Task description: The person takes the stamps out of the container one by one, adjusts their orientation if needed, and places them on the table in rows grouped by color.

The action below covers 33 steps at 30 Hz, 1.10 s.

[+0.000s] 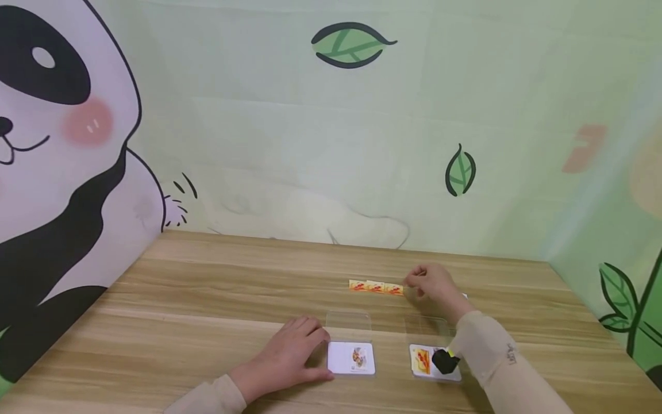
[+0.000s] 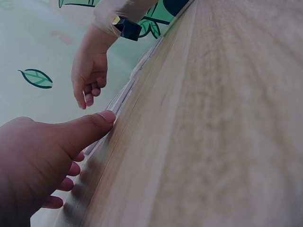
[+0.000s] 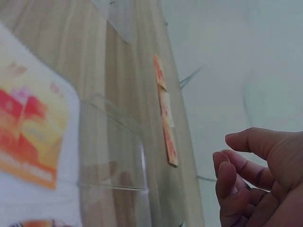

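Observation:
My left hand rests beside a clear plastic case, thumb near its front left corner and fingertips at its left edge. The case lies with its transparent lid folded back, a small picture on its white base. My right hand is over the far part of the table, fingers loosely curled and nothing between thumb and fingertips in the right wrist view. Just left of it lies a row of three small orange-yellow picture cards. A second clear case with an orange-yellow picture lies under my right forearm, partly hidden.
The wooden table runs back to a green cloth backdrop with printed leaves and a panda. A small white piece shows behind my right wrist. A black wrist device overlaps the right case in the head view.

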Each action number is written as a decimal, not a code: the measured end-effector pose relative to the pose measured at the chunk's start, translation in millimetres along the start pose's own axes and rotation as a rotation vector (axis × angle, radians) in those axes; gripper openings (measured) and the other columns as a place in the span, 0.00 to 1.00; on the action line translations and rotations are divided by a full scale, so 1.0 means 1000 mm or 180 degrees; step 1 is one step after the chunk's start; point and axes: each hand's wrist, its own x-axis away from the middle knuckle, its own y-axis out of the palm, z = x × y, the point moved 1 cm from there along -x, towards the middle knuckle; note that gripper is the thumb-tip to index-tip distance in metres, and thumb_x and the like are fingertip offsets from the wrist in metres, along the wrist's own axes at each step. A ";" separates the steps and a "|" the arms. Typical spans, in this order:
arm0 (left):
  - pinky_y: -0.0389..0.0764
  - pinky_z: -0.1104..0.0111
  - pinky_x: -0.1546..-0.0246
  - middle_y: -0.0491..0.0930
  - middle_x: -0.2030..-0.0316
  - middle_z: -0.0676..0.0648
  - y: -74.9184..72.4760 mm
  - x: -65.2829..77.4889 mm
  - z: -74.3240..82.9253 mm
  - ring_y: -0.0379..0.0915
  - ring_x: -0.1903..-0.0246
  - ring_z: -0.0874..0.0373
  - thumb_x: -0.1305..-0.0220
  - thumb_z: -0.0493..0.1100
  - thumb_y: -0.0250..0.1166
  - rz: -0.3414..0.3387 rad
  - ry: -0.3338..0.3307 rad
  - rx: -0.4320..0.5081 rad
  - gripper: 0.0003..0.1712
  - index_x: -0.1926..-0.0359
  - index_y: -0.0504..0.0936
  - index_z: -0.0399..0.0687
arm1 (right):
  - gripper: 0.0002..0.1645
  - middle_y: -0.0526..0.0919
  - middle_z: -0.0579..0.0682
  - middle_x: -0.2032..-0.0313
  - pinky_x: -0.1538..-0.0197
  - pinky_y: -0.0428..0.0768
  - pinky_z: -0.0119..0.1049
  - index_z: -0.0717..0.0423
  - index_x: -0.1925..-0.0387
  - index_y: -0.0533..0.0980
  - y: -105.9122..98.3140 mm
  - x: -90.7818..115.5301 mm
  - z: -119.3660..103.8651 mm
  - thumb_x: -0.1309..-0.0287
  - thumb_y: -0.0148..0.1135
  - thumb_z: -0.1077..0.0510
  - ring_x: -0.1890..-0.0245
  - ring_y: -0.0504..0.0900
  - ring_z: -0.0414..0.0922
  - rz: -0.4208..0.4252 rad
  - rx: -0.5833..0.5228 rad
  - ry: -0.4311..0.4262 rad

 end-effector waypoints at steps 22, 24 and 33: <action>0.73 0.59 0.44 0.75 0.54 0.54 -0.002 -0.001 -0.001 0.70 0.51 0.59 0.47 0.68 0.65 -0.0008 0.0017 0.0018 0.29 0.54 0.78 0.54 | 0.14 0.78 0.48 0.72 0.77 0.71 0.29 0.63 0.56 0.76 -0.025 0.032 -0.027 0.37 0.59 0.56 0.76 0.74 0.41 0.0078 -0.0118 -0.0483; 0.73 0.59 0.44 0.75 0.54 0.54 -0.002 -0.001 -0.001 0.70 0.50 0.59 0.47 0.68 0.65 -0.0003 0.0022 0.0020 0.29 0.54 0.78 0.54 | 0.14 0.77 0.48 0.72 0.78 0.71 0.30 0.63 0.56 0.76 -0.025 0.036 -0.030 0.37 0.59 0.56 0.76 0.74 0.42 0.0093 -0.0098 -0.0566; 0.73 0.60 0.45 0.75 0.54 0.54 0.000 0.000 0.000 0.70 0.51 0.59 0.48 0.68 0.65 0.0039 0.0043 0.0022 0.29 0.55 0.78 0.54 | 0.13 0.78 0.51 0.71 0.77 0.74 0.30 0.61 0.56 0.76 -0.029 0.054 -0.042 0.37 0.59 0.55 0.74 0.75 0.44 0.0204 -0.0020 -0.0796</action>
